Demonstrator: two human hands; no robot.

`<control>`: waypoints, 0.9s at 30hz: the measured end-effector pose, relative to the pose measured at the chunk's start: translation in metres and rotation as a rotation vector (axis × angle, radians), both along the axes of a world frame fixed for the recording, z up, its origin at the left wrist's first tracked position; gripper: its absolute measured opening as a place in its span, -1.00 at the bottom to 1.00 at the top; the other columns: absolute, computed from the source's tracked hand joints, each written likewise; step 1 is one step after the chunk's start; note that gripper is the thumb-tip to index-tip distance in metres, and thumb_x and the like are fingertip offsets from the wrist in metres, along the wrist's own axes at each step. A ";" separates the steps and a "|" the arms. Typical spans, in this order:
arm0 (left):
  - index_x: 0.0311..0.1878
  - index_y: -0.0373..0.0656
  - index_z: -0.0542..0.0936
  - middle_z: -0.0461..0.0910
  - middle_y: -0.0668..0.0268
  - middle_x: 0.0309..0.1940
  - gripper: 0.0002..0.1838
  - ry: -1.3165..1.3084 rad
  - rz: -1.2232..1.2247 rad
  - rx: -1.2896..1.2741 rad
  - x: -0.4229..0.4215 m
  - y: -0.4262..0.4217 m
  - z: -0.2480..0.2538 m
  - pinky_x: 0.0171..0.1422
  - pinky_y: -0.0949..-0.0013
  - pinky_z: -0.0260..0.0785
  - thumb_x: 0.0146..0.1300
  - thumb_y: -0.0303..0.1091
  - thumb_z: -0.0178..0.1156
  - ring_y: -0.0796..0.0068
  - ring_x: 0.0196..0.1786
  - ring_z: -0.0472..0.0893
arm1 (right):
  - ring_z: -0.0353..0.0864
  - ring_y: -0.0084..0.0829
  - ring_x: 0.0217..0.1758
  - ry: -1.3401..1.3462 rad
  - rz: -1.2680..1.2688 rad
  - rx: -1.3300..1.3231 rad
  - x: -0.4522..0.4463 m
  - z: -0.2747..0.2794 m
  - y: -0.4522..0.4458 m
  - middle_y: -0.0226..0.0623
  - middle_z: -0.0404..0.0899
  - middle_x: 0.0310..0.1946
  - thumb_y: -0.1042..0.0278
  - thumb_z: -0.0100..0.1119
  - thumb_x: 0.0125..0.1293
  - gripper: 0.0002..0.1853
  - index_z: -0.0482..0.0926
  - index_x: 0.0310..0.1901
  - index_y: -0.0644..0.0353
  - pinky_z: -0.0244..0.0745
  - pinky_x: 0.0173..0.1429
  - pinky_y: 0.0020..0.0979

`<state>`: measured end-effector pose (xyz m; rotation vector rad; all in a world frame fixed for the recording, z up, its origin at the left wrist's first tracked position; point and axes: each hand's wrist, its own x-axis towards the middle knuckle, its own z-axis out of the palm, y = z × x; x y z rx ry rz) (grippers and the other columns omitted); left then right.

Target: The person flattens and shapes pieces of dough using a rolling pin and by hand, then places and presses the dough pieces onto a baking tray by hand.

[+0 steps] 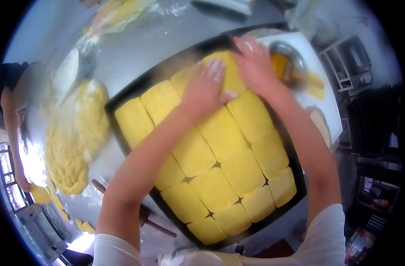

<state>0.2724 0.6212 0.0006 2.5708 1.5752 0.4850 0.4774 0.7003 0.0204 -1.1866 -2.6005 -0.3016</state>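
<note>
A dark tray (298,177) holds rows of flat yellow dough pieces (242,173) lying edge to edge. My left hand (207,88) rests flat on the dough at the far part of the tray, its fingers stretched out. At the tray's far right corner, my right hand (255,64) touches the edge of a dough piece, fingers spread. Beside it, a metal bowl (287,55) with orange-yellow liquid and a brush (300,77) sits on a white board (326,99).
A big mass of yellow dough (74,133) with a white scraper (67,73) lies left of the tray. A rolling pin (156,227) is partly under the tray. At far left, another person's hand (23,181) is at small dough pieces (40,194).
</note>
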 end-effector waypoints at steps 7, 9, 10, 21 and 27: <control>0.61 -0.43 0.27 0.25 -0.07 0.64 -0.03 -0.005 -0.027 -0.039 -0.004 0.002 0.008 0.79 -0.12 -0.11 0.53 0.33 0.04 0.02 0.71 0.17 | 0.18 0.04 0.67 0.048 -0.041 -0.018 -0.006 0.002 -0.007 -0.15 0.32 0.59 0.43 0.16 0.34 -0.49 0.64 0.33 0.06 0.03 0.67 0.23; 0.60 -0.43 0.27 0.26 -0.07 0.64 -0.04 -0.003 -0.010 -0.022 -0.002 0.000 0.005 0.79 -0.12 -0.11 0.54 0.33 0.03 0.01 0.71 0.18 | 0.17 0.03 0.68 0.036 -0.053 -0.032 -0.008 0.002 -0.013 -0.16 0.32 0.59 0.44 0.16 0.34 -0.48 0.64 0.35 0.04 0.02 0.67 0.23; 0.60 -0.43 0.27 0.26 -0.07 0.64 -0.04 -0.005 -0.003 -0.012 0.000 0.000 0.005 0.79 -0.12 -0.11 0.54 0.32 0.03 0.01 0.71 0.18 | 0.17 0.03 0.68 0.017 -0.073 -0.037 -0.011 0.001 -0.014 -0.16 0.32 0.60 0.44 0.16 0.34 -0.47 0.63 0.36 0.03 0.02 0.68 0.23; 0.58 -0.35 0.32 0.36 -0.04 0.57 -0.25 -0.168 -0.002 -0.104 -0.003 -0.048 0.037 0.74 -0.14 0.03 0.52 -0.04 0.24 -0.07 0.63 0.30 | 0.28 0.02 0.62 0.141 -0.129 -0.020 -0.016 0.004 -0.019 -0.14 0.39 0.55 0.53 0.16 0.31 -0.48 0.64 0.33 0.11 0.11 0.66 0.14; 0.58 -0.26 0.35 0.40 -0.02 0.55 -0.26 -0.281 -0.044 -0.217 -0.004 -0.143 0.069 0.69 -0.14 0.14 0.42 -0.25 0.37 -0.09 0.59 0.37 | 0.39 -0.08 0.56 0.307 0.047 -0.105 -0.018 -0.008 -0.035 -0.10 0.51 0.44 0.46 0.17 0.39 -0.49 0.54 0.37 0.30 0.23 0.65 -0.11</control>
